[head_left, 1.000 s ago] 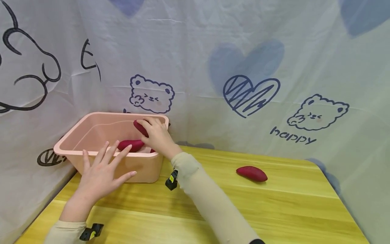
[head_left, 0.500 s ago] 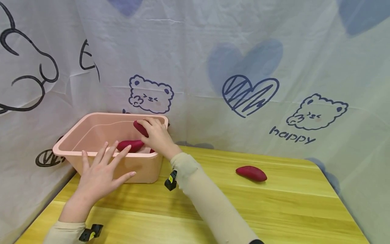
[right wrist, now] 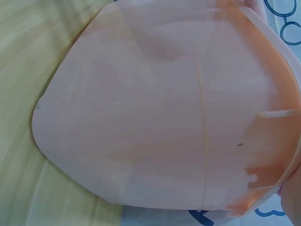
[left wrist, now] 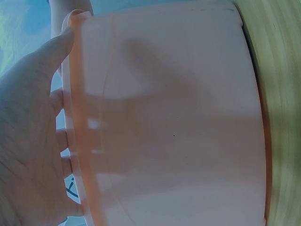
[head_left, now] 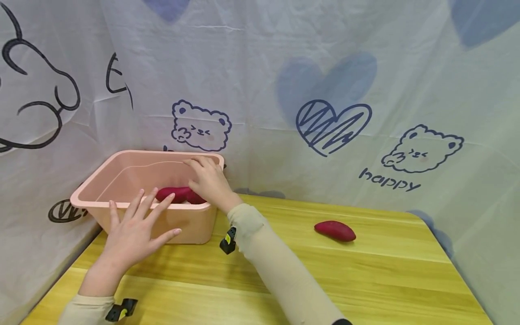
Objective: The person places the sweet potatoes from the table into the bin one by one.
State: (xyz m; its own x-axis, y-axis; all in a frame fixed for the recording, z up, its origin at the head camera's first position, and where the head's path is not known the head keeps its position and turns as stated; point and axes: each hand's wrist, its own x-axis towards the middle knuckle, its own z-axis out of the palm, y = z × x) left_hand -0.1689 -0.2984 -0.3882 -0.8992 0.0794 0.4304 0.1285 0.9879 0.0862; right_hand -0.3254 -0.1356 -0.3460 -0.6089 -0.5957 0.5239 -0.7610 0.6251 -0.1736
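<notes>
A pink plastic basin (head_left: pixel 195 228) stands at the table's left side. Inside lie a dark red sweet potato (head_left: pixel 172 193) and, against it on the right, a second sweet potato (head_left: pixel 196 198), partly hidden by the front rim. My right hand (head_left: pixel 210 184) hangs over the basin's right end, its fingers loosely bent with nothing seen between them. Fingers spread, my left hand (head_left: pixel 132 230) lies at the near rim. In the left wrist view, that hand (left wrist: pixel 23 136) lies along the rim beside the basin's outer wall (left wrist: pixel 178 136).
Another sweet potato (head_left: pixel 335 231) lies on the yellow wood-grain table (head_left: pixel 365 275), right of the right arm. A white cloth (head_left: pixel 260 135) with bear and heart drawings hangs behind the table and along its sides. The right wrist view is mostly filled by the basin's outer wall (right wrist: pixel 141 108).
The sweet potato that my right hand held over the basin has dropped from its fingers and now lies lower, inside the basin. Both hands have stayed nearly in place.
</notes>
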